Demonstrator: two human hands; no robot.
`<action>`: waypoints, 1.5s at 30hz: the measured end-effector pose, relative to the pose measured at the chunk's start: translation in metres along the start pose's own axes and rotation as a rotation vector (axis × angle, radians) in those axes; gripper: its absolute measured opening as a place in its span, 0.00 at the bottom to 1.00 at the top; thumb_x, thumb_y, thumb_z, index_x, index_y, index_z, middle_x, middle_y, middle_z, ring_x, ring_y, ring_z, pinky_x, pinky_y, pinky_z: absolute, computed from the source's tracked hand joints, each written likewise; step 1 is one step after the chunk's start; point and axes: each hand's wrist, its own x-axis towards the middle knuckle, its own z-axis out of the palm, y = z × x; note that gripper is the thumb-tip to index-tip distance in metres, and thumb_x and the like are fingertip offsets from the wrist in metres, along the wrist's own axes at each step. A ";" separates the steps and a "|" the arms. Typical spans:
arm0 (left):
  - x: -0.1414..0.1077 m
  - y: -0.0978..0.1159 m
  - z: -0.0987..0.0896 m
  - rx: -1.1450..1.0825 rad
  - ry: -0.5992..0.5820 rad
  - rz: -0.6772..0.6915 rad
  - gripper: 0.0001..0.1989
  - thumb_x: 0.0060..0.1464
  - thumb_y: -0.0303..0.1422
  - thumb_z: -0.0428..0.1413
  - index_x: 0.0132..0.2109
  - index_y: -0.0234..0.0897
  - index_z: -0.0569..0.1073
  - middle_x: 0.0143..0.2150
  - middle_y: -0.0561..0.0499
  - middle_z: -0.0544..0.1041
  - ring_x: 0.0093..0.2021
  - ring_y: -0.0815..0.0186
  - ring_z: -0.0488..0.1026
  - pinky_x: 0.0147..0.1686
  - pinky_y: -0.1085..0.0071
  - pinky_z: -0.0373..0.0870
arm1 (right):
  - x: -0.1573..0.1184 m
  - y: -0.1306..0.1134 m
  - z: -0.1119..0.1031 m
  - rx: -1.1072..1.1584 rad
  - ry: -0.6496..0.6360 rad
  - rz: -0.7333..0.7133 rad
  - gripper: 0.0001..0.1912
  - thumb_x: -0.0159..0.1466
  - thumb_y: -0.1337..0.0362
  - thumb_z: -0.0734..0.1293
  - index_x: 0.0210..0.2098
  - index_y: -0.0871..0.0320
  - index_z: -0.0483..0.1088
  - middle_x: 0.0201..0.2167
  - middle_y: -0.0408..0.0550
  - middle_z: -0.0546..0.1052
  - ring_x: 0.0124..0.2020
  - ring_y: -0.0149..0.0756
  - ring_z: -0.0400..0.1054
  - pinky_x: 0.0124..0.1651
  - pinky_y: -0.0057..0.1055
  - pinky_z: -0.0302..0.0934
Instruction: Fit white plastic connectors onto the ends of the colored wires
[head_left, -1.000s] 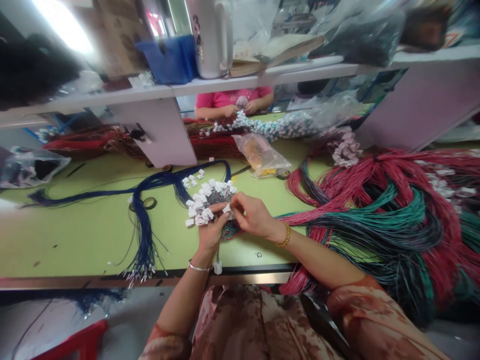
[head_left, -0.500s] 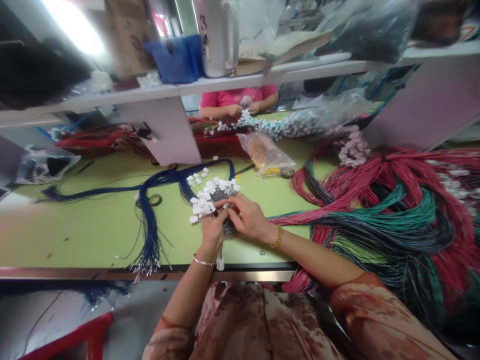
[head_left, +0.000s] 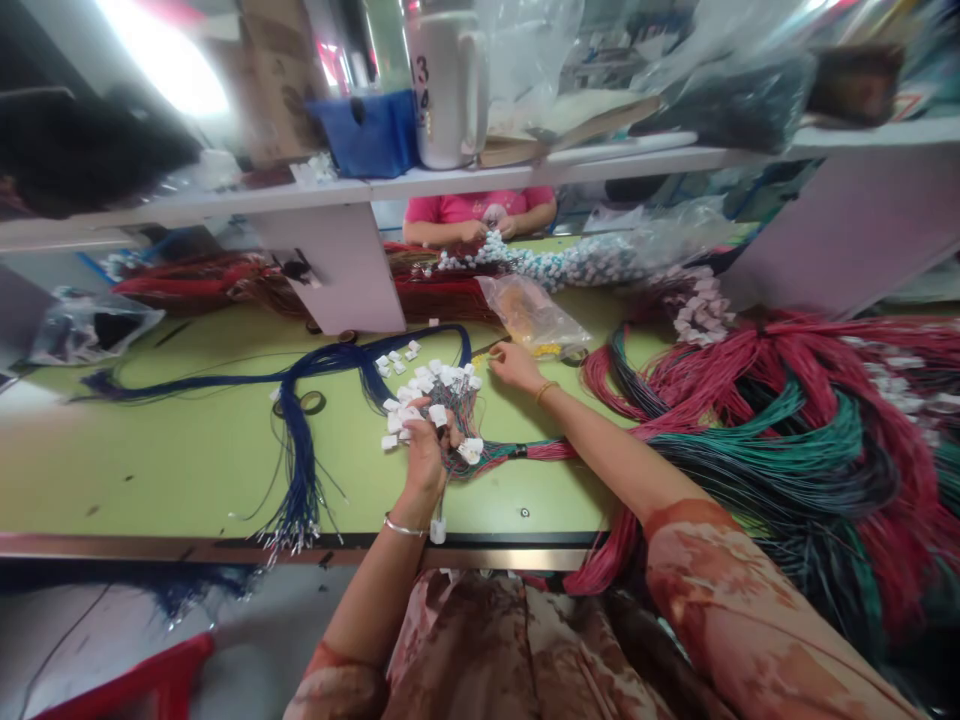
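My left hand (head_left: 426, 455) is closed on a white wire connector (head_left: 438, 415), with thin wires running down from it. Around that hand lies a cluster of white connectors (head_left: 431, 376) on the ends of a red, green and black wire bundle (head_left: 551, 451). My right hand (head_left: 516, 368) reaches farther out over the table, its fingertips drawn together beside small yellow pieces (head_left: 478, 362). Whether one of them is between the fingers cannot be made out. A clear plastic bag (head_left: 534, 312) with yellow contents lies just beyond this hand.
Dark blue wires (head_left: 300, 455) with bare metal ends spread over the green table (head_left: 180, 450) at left, near a roll of black tape (head_left: 311, 402). Thick red, green and black wires (head_left: 780, 430) heap up at right. Across the table sits a co-worker in a pink shirt (head_left: 457, 207), below a shelf (head_left: 517, 165).
My right hand has left the left hand and moved forward to the yellow pieces. My left hand stays by the cluster, a white connector now showing upright in its fingers.
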 end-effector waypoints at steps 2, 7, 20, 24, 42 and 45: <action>0.002 0.001 -0.002 -0.032 -0.008 -0.047 0.31 0.47 0.65 0.55 0.41 0.44 0.65 0.25 0.58 0.69 0.16 0.75 0.58 0.18 0.74 0.58 | 0.007 -0.002 0.009 -0.015 -0.002 0.029 0.13 0.61 0.68 0.68 0.45 0.64 0.76 0.42 0.57 0.80 0.44 0.41 0.72 0.49 0.32 0.62; 0.008 0.004 -0.009 -0.043 -0.032 -0.110 0.25 0.47 0.54 0.65 0.39 0.39 0.67 0.22 0.59 0.69 0.16 0.77 0.57 0.19 0.77 0.59 | 0.014 -0.001 0.016 0.019 0.003 0.072 0.06 0.62 0.70 0.66 0.36 0.64 0.76 0.41 0.59 0.80 0.45 0.43 0.72 0.50 0.33 0.61; 0.011 -0.003 -0.019 0.043 -0.027 -0.104 0.24 0.36 0.36 0.74 0.43 0.38 0.77 0.33 0.53 0.79 0.30 0.67 0.78 0.36 0.69 0.76 | -0.043 -0.033 -0.020 1.027 -0.142 0.110 0.08 0.57 0.70 0.71 0.38 0.61 0.74 0.30 0.47 0.80 0.29 0.29 0.75 0.37 0.28 0.74; 0.012 -0.006 -0.019 0.023 -0.012 -0.115 0.23 0.37 0.39 0.73 0.41 0.37 0.78 0.34 0.50 0.81 0.35 0.63 0.81 0.42 0.64 0.78 | -0.077 -0.047 -0.031 1.309 -0.290 0.125 0.11 0.52 0.67 0.77 0.35 0.60 0.77 0.30 0.49 0.81 0.31 0.33 0.77 0.37 0.28 0.75; 0.010 -0.007 -0.021 0.022 -0.063 -0.050 0.15 0.39 0.32 0.73 0.35 0.36 0.79 0.39 0.51 0.81 0.38 0.68 0.77 0.46 0.70 0.73 | -0.133 -0.073 -0.029 0.713 0.058 -0.393 0.05 0.64 0.66 0.66 0.37 0.59 0.75 0.33 0.46 0.79 0.34 0.32 0.72 0.41 0.31 0.67; 0.010 -0.008 -0.021 0.050 -0.057 -0.022 0.14 0.39 0.32 0.73 0.34 0.36 0.79 0.39 0.50 0.80 0.39 0.68 0.77 0.47 0.69 0.73 | -0.137 -0.077 -0.031 0.588 0.145 -0.517 0.06 0.65 0.68 0.64 0.35 0.58 0.73 0.33 0.47 0.77 0.36 0.34 0.71 0.42 0.32 0.67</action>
